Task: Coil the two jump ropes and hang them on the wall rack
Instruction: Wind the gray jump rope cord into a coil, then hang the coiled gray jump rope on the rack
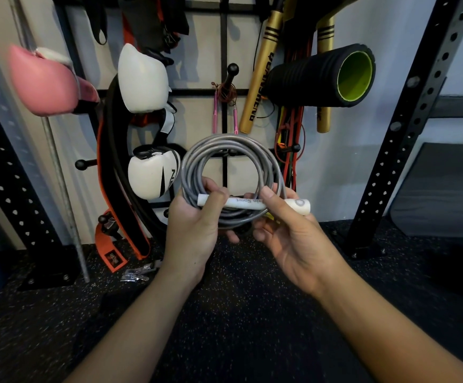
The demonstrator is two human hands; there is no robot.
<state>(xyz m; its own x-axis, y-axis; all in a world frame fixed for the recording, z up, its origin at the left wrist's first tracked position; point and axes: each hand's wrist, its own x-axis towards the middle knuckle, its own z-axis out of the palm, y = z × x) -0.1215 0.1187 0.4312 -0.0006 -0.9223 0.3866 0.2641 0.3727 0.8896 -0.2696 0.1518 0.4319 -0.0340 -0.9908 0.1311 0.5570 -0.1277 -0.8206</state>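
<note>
A grey jump rope (pixel 231 150) is wound into a round coil in front of the wall rack (pixel 224 45). Its white handles (pixel 252 203) lie across the bottom of the coil. My left hand (pixel 197 225) grips the coil's lower left and one handle end. My right hand (pixel 293 233) pinches the handles and the coil's lower right. A second rope with pink handles (pixel 226 107) hangs coiled on a black peg (pixel 232 69) of the rack, just above the grey coil.
White boxing gloves (pixel 143 78) and a pink glove (pixel 42 81) hang at left, with a black-orange belt (pixel 119 205). Gold sticks (pixel 260 76) and a black foam roller (pixel 324 76) hang at right. Black perforated uprights (pixel 407 128) flank the rack. Free pegs (pixel 82 164) stick out.
</note>
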